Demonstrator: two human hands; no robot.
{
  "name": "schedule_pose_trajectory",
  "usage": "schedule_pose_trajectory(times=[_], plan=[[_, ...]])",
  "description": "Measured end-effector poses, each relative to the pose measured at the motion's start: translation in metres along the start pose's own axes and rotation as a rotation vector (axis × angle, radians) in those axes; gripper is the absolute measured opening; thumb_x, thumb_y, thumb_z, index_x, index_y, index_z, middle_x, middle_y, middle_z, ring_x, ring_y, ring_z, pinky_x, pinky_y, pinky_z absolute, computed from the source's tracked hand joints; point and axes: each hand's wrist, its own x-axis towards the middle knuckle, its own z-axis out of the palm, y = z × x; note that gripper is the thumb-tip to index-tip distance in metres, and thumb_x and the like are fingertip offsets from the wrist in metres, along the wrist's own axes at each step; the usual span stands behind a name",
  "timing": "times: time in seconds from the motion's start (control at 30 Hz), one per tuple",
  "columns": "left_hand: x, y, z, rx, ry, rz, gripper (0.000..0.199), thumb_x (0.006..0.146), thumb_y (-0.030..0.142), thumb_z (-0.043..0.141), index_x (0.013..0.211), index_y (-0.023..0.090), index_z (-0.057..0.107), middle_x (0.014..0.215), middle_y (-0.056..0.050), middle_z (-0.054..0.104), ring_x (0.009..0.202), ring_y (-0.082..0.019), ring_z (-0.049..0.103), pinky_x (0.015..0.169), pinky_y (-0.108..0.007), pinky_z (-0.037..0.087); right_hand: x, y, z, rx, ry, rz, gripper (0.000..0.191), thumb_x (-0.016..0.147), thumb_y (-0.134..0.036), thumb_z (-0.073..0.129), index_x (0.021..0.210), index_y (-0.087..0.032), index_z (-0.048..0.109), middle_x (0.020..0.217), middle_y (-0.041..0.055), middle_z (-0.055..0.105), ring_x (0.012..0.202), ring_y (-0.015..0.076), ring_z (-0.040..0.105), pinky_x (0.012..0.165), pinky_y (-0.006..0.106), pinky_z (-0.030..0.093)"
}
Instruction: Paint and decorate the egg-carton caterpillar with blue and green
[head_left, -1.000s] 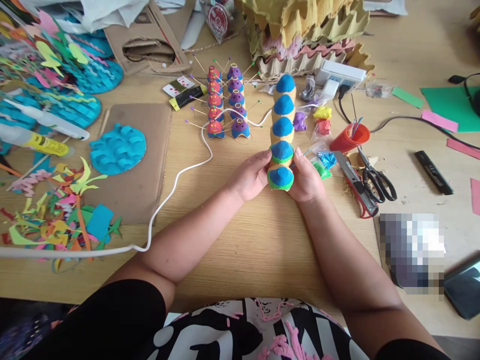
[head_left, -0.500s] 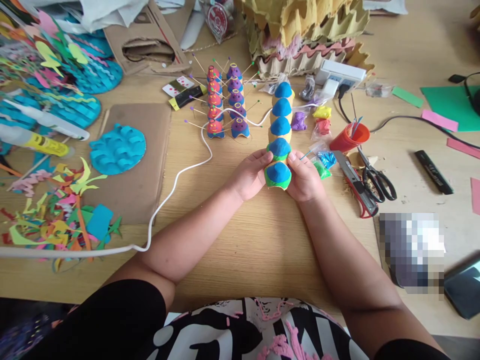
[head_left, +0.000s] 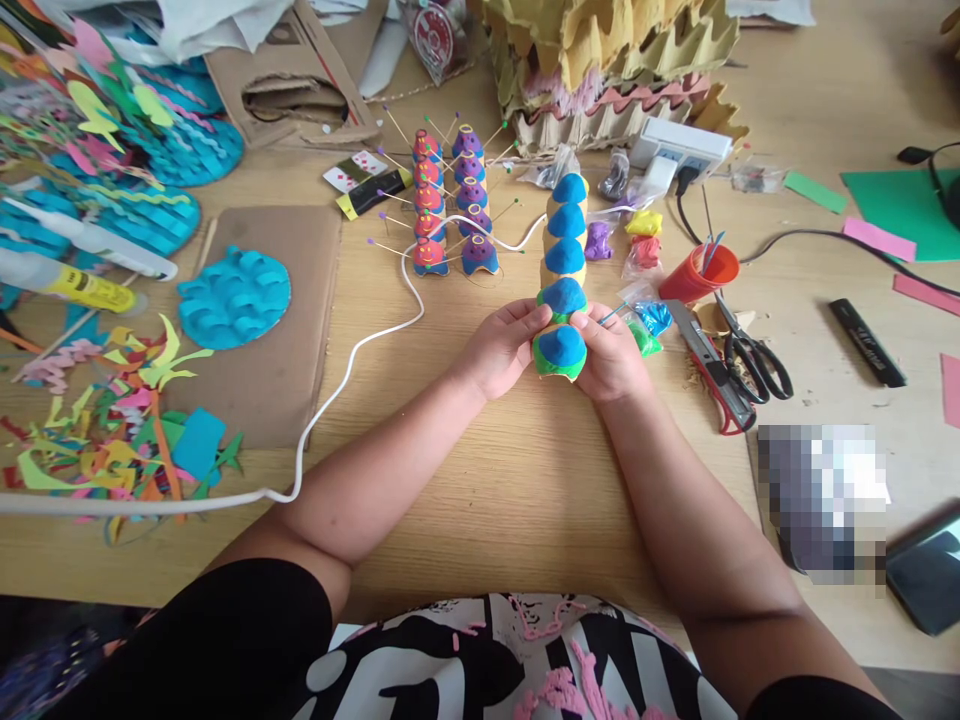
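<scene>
Both hands hold an egg-carton strip (head_left: 565, 256) with a row of several bumps capped in blue clay; the two bumps nearest me also have green around their lower part. My left hand (head_left: 504, 348) pinches its left edge near the front end. On the right edge, at about the same height, my right hand (head_left: 611, 352) grips it, with a thin blue stick (head_left: 613, 312) showing beside the fingers. Beyond my left hand stand a red strip (head_left: 429, 200) and a purple strip (head_left: 472, 198) with faces and pin-like feelers.
A white cable (head_left: 352, 365) crosses the table on the left, near a cardboard sheet (head_left: 307, 300) and paper scraps (head_left: 120, 430). To the right are clay packets (head_left: 646, 250), a red cup (head_left: 701, 275), a cutter (head_left: 716, 370) and scissors (head_left: 754, 365). Egg trays (head_left: 615, 60) are stacked behind.
The strip's far end has shifted slightly down and its near end slightly right, with small movements of the fingers. Both hands keep their hold.
</scene>
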Motion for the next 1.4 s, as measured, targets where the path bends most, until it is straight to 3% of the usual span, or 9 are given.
schedule_pose_trajectory(times=[0.37, 0.53, 0.7, 0.83, 0.97, 1.1, 1.23, 1.4], plan=[[0.005, -0.003, -0.014, -0.026, -0.069, -0.030, 0.050, 0.058, 0.041, 0.113, 0.088, 0.014, 0.083, 0.087, -0.002, 0.084, 0.074, -0.013, 0.076, 0.071, -0.027, 0.060, 0.000, -0.003, -0.002, -0.019, -0.026, 0.080, 0.053, 0.058, -0.054, 0.111, 0.070, -0.021, 0.070, 0.063, -0.0041, 0.072, 0.055, 0.0101, 0.062, 0.054, 0.024, 0.057], [0.004, -0.002, -0.011, -0.032, -0.038, -0.032, 0.034, 0.071, 0.033, 0.108, 0.084, 0.015, 0.081, 0.084, -0.002, 0.084, 0.073, -0.013, 0.076, 0.070, -0.026, 0.059, -0.001, 0.000, -0.007, -0.020, -0.079, 0.103, 0.054, 0.064, -0.062, 0.106, 0.080, -0.022, 0.073, 0.069, -0.0031, 0.074, 0.059, 0.0127, 0.064, 0.058, 0.028, 0.059], [0.003, -0.001, -0.007, -0.019, -0.031, -0.050, 0.024, 0.081, 0.028, 0.101, 0.086, 0.017, 0.081, 0.085, -0.002, 0.084, 0.076, -0.013, 0.077, 0.074, -0.025, 0.061, 0.000, 0.002, -0.008, -0.022, -0.038, 0.076, 0.053, 0.067, -0.063, 0.104, 0.081, -0.025, 0.071, 0.069, -0.0042, 0.071, 0.060, 0.0128, 0.061, 0.059, 0.028, 0.057], [0.002, -0.001, -0.005, -0.010, -0.040, -0.028, 0.028, 0.088, 0.041, 0.095, 0.091, 0.017, 0.081, 0.090, -0.005, 0.084, 0.079, -0.016, 0.078, 0.075, -0.028, 0.060, 0.000, 0.004, -0.006, -0.048, -0.005, 0.031, 0.056, 0.066, -0.064, 0.104, 0.072, -0.025, 0.065, 0.067, -0.0043, 0.065, 0.061, 0.0126, 0.057, 0.063, 0.029, 0.057], [0.002, 0.001, -0.005, 0.025, -0.007, -0.031, 0.027, 0.091, 0.040, 0.093, 0.089, 0.017, 0.080, 0.085, -0.004, 0.083, 0.076, -0.016, 0.076, 0.075, -0.028, 0.057, 0.001, 0.004, -0.006, -0.070, -0.027, 0.057, 0.057, 0.064, -0.065, 0.104, 0.069, -0.025, 0.064, 0.065, -0.0040, 0.063, 0.060, 0.0128, 0.055, 0.061, 0.030, 0.054], [0.001, 0.002, -0.005, 0.031, 0.004, -0.049, 0.017, 0.098, 0.033, 0.085, 0.091, 0.019, 0.079, 0.089, -0.003, 0.084, 0.082, -0.016, 0.079, 0.080, -0.030, 0.058, 0.001, 0.004, -0.008, -0.063, -0.022, 0.091, 0.054, 0.069, -0.074, 0.097, 0.078, -0.028, 0.070, 0.067, -0.0036, 0.065, 0.063, 0.0163, 0.059, 0.062, 0.032, 0.056], [-0.001, 0.001, -0.004, 0.015, 0.038, -0.052, 0.011, 0.102, 0.027, 0.079, 0.094, 0.020, 0.077, 0.089, -0.001, 0.084, 0.091, -0.017, 0.082, 0.084, -0.029, 0.059, 0.002, 0.006, -0.011, -0.072, -0.007, 0.084, 0.049, 0.074, -0.072, 0.095, 0.085, -0.030, 0.072, 0.068, -0.0039, 0.066, 0.068, 0.0183, 0.065, 0.064, 0.033, 0.059], [-0.002, 0.002, 0.001, 0.021, 0.029, -0.038, 0.023, 0.106, 0.037, 0.073, 0.098, 0.017, 0.081, 0.092, -0.006, 0.085, 0.102, -0.023, 0.083, 0.092, -0.033, 0.062, 0.002, 0.007, -0.014, -0.075, -0.014, 0.062, 0.051, 0.071, -0.070, 0.098, 0.084, -0.028, 0.073, 0.069, -0.0042, 0.066, 0.067, 0.0162, 0.061, 0.065, 0.032, 0.057]])
